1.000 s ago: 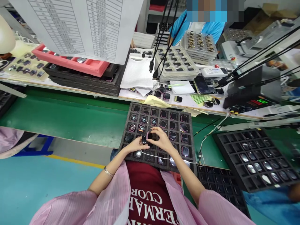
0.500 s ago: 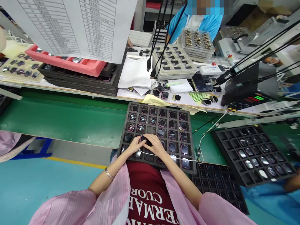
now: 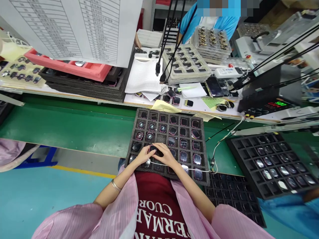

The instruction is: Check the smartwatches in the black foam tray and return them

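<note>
Green bench (image 3: pixel 74 126), blue floor (image 3: pixel 62 202), left hand (image 3: pixel 144 155) and right hand (image 3: pixel 164 154) gripping one watch (image 3: pixel 153 148)

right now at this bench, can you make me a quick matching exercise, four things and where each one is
1. right hand
2. white cable
3. bracelet
4. red foam tray

A. around the left arm
B. fingertips at a dark watch
C. on top of dark foam trays
D. across part of the gridded tray

Pairs: 1-B, 2-D, 3-A, 4-C
</note>
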`<state>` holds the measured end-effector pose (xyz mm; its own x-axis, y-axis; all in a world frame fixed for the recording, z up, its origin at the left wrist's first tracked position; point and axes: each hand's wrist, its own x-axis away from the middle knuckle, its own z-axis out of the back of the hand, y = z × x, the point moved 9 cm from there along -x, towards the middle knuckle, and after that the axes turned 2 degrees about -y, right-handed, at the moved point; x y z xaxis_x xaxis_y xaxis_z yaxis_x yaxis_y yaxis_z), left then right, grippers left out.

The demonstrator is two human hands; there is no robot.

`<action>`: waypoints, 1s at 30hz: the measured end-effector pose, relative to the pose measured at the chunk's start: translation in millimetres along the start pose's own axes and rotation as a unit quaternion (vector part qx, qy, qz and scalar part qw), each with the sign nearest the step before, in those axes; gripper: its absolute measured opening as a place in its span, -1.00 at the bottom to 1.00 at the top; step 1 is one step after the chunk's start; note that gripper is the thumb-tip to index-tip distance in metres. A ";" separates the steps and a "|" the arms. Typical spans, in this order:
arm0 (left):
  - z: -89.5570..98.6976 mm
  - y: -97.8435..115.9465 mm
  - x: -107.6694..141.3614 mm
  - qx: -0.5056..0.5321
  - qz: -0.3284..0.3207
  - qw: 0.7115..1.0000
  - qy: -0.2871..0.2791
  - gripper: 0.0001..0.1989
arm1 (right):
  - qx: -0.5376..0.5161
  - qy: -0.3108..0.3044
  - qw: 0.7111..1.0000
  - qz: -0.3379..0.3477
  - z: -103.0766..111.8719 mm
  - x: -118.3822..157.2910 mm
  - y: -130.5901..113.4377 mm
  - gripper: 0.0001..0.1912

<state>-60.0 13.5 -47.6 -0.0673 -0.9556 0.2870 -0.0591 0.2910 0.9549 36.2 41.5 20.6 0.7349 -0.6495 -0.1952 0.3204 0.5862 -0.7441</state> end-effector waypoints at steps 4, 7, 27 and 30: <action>-1.3 2.7 0.4 0.001 -0.006 1.000 -0.009 -0.54 | -0.006 0.004 1.000 -0.010 -0.6 0.8 2.8 -0.49; -1.7 4.3 0.9 -0.002 -0.009 1.000 -0.012 -0.54 | -0.011 0.008 1.000 -0.014 -0.9 1.3 3.2 -0.50; -1.9 4.4 3.0 -0.026 -0.019 0.999 -0.017 -0.61 | -0.019 0.016 1.000 -0.012 5.7 -0.8 -1.1 -0.55; -1.9 5.2 3.4 -0.032 -0.020 0.999 -0.019 -0.61 | -0.019 0.019 1.000 -0.012 6.1 -0.4 -1.9 -0.56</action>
<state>-58.6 11.7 -41.5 -0.1034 -0.9638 0.2458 0.0009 0.2470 0.9690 38.9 43.6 26.0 0.7045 -0.6808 -0.2004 0.3141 0.5523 -0.7722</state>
